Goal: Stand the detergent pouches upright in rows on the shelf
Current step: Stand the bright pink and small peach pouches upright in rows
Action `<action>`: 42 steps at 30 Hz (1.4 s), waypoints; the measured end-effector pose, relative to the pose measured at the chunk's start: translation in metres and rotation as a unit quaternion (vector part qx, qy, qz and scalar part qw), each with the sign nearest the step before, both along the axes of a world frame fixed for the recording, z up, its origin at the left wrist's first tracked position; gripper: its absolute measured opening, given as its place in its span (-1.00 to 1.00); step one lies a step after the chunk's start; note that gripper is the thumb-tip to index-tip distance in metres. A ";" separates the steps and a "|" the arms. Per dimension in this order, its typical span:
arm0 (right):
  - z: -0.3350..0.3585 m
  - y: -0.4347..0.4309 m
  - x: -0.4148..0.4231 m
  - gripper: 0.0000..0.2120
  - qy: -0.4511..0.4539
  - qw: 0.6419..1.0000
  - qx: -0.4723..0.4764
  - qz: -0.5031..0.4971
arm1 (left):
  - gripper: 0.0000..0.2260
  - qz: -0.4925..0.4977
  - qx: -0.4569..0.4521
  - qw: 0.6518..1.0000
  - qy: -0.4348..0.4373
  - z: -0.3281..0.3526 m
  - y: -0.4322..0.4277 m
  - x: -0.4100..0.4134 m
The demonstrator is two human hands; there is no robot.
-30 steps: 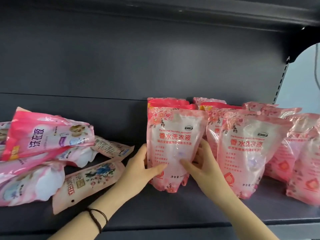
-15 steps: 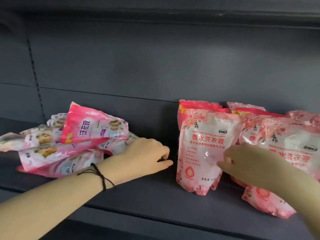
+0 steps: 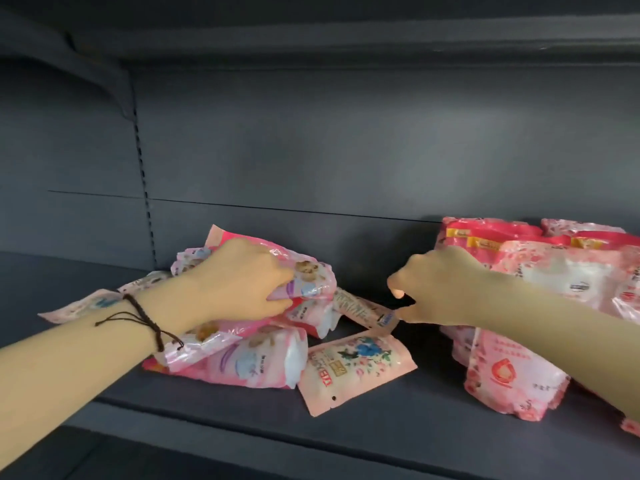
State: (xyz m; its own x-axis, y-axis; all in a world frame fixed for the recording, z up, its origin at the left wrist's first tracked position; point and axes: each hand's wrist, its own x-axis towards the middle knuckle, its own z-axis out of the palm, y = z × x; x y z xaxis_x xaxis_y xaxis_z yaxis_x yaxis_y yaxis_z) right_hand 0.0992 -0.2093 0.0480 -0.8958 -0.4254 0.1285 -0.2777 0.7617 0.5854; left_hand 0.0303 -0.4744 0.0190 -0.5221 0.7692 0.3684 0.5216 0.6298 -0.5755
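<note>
Pouch [image 3: 311,271] atop pile lies sideways, long axis left-right, clutched by left grip [image 3: 239,282]; right grip [image 3: 440,285] curled, hold unclear.

The left hand [image 3: 239,282] and its forearm are covering much of the topmost glossy pink plastic pouch [image 3: 311,271] at centre left. The right forearm is hiding parts of the upright pale-pink floral plastic pouches [image 3: 512,368], which the frame's right edge is cropping. Blur is smearing the right hand [image 3: 440,285], obscuring whether it is holding anything.

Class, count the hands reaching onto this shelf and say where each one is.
2. The left hand grips the top pouch of the left-side heap; the right hand is between that heap and the upright pouches. No others show.
</note>
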 end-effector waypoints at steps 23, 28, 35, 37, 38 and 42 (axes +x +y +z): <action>-0.003 -0.149 -0.195 -0.75 -0.053 0.988 -0.109 0.096 | -0.49 0.195 0.220 0.932 -0.213 -0.034 -0.094 -0.126; -0.010 -0.154 -0.224 -0.81 -0.103 0.965 -0.216 0.104 | -0.49 0.176 0.378 0.855 -0.308 -0.042 -0.092 -0.141; -0.021 -0.155 -0.234 -0.77 -0.174 0.899 -0.372 0.155 | -0.69 0.124 0.466 0.837 -0.258 -0.051 -0.085 -0.136; -0.019 -0.153 -0.232 -0.80 -0.193 0.878 -0.408 0.159 | -0.69 0.109 0.468 0.845 -0.234 -0.045 -0.083 -0.130; -0.018 -0.152 -0.231 -0.82 -0.205 0.864 -0.433 0.155 | -0.68 0.102 0.465 0.850 -0.226 -0.041 -0.081 -0.127; -0.012 -0.145 -0.222 -0.85 -0.238 0.803 -0.523 0.157 | -0.76 0.059 0.485 0.845 -0.219 -0.031 -0.072 -0.116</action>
State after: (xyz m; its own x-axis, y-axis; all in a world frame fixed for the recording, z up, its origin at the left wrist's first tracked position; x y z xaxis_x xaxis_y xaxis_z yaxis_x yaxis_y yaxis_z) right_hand -0.1227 -0.3543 0.0363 -0.8194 -0.5220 0.2368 -0.5543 0.6165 -0.5591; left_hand -0.0855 -0.5469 -0.0117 -0.8239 0.1501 0.5465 0.4512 0.7572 0.4723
